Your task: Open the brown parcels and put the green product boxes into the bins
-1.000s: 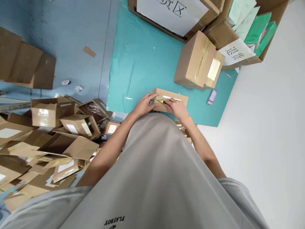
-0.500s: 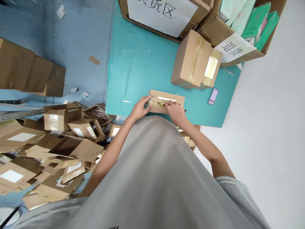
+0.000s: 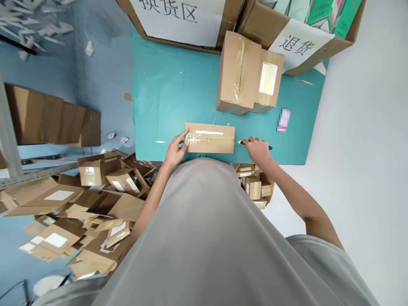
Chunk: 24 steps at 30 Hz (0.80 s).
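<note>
A small flat cardboard box (image 3: 209,137) with clear tape along its top seam lies on the teal table (image 3: 165,102) right in front of me. My left hand (image 3: 175,151) rests against the box's left end, fingers and thumb pinching its corner. My right hand (image 3: 257,151) is closed around a utility knife (image 3: 242,142) with a yellow and black handle. Its tip sits just past the box's right end, level with the taped seam.
A larger taped box (image 3: 245,74) stands behind the small one. Two big cartons with paper signs (image 3: 178,17) line the table's far edge. A heap of opened boxes (image 3: 95,199) covers the floor on my left. More small boxes (image 3: 255,182) sit under the table's near right edge.
My right hand has drawn the knife from the left part of the taped seam rightward, off the box's right end. My left hand has stayed at the left end.
</note>
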Tool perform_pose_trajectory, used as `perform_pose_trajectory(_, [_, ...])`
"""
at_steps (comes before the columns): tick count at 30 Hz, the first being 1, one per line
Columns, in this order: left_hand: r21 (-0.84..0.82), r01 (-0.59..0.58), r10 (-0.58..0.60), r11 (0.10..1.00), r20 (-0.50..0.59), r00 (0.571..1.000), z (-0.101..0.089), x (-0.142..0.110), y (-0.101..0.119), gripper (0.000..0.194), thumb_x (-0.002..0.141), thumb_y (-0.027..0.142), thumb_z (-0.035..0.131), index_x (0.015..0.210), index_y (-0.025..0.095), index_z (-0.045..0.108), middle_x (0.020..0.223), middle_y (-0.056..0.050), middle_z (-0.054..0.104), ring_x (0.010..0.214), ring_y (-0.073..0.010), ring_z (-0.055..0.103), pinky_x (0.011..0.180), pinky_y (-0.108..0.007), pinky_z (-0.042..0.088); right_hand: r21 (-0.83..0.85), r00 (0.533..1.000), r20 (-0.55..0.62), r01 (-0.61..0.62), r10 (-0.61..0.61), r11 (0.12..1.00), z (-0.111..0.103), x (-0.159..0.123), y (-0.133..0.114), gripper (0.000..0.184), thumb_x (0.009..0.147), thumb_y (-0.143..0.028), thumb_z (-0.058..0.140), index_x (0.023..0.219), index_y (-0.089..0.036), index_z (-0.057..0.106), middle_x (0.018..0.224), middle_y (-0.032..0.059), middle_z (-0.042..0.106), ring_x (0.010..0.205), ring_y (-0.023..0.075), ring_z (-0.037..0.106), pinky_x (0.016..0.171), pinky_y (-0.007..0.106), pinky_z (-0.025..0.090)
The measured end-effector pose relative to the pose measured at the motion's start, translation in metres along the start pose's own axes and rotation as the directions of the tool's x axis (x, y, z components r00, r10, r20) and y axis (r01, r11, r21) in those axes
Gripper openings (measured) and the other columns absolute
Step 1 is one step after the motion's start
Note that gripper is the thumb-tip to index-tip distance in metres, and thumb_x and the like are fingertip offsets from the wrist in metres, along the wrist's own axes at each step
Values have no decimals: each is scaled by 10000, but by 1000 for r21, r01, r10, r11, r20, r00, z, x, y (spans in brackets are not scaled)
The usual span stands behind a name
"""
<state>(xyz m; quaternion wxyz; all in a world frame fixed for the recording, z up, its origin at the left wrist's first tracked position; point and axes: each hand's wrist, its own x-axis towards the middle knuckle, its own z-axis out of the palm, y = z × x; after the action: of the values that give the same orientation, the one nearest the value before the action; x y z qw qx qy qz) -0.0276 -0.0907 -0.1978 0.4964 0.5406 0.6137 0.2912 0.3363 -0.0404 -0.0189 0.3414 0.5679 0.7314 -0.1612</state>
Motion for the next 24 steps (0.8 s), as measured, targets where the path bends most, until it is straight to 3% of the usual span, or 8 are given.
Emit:
perform_pose_trajectory(3, [19,4,-2,1000,-60,998,-9,1,-7,697,1095,610,578,1707,276,582,1701,-163,612,1446,-325,683,1177,-485,611,120,997,-55,-47,54,992,14,-2,38,450,1117,-153,451,1404,-181,797,1306,248,786,1133,358,751,899,421,523])
perform_pose_trajectory(5, [33,6,-2,999,-124,992,-21,1,-16,713,1097,651,555,1688,255,602,1728,-157,593,1577,-338,591,1300,-526,515,309,986,-132,-57,102,949,31,0,66,401,1137,-284,519,1414,-214,801,1298,208,815,1081,355,766,884,411,534])
perform_pose_trajectory(8, [51,50,-39,997,-198,979,-43,0,-36,775,1072,717,553,1674,233,610,1744,-164,575,1610,-348,562,1357,-567,443,659,958,-205,-17,202,752,63,19,78,440,1089,-530,651,1276,-176,836,1063,155,857,947,330,767,832,386,558])
perform_pose_trajectory(12, [56,143,-126,988,-233,964,-66,4,-62,821,1034,709,586,1657,175,608,1672,-231,631,1449,-360,691,1217,-589,582,961,982,-36,-17,186,275,91,61,19,612,855,-757,840,1017,-169,792,734,39,740,715,227,699,715,331,566])
perform_pose_trajectory(15, [60,182,-164,981,-236,958,-73,10,-72,768,1027,604,595,1634,133,607,1596,-263,681,1360,-337,742,1141,-566,632,1000,997,11,-13,76,20,87,83,-44,669,736,-792,891,992,-188,764,684,-5,688,647,186,657,667,305,550])
perform_pose_trajectory(17, [73,192,-170,979,-239,956,-74,15,-73,703,1014,503,593,1608,127,619,1577,-255,695,1355,-322,746,1164,-568,619,998,999,-13,15,39,-62,77,89,-75,681,707,-809,885,978,-195,765,674,-10,685,637,177,652,652,292,538])
perform_pose_trajectory(19, [85,201,-174,976,-254,951,-72,19,-69,656,983,404,600,1579,131,637,1555,-232,713,1397,-325,725,1204,-566,595,995,998,-45,49,43,-82,65,90,-92,672,691,-828,869,917,-206,756,655,-8,679,622,174,651,634,282,523])
perform_pose_trajectory(24, [36,277,-263,960,-217,940,-47,31,-50,766,903,258,633,1657,138,563,1431,-193,778,1355,-320,739,1111,-449,648,990,971,-116,130,211,-53,41,74,-84,599,699,-779,868,817,-208,733,611,-21,641,574,165,629,600,276,494])
